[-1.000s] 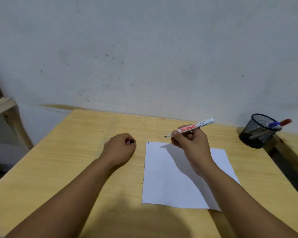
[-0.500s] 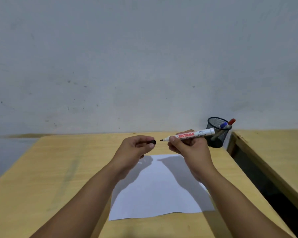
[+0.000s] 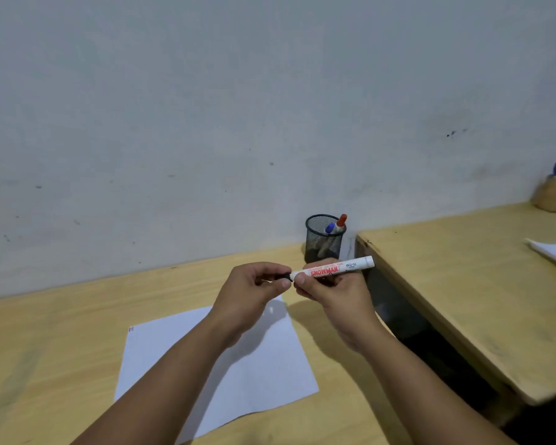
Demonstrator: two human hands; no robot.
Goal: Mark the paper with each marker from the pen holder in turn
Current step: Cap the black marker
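Your right hand (image 3: 331,289) grips the marker (image 3: 334,269) level above the paper (image 3: 270,374); your left hand (image 3: 254,290) pinches the black cap (image 3: 284,276) at its tip. Push crooked and the cap jams or the tip inks your fingers — the pen holder (image 3: 324,237) stands just beyond your right hand

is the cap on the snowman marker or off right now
Going on, not clearly seated. The left hand presses the black cap over the tip of the marker, held by the right hand.
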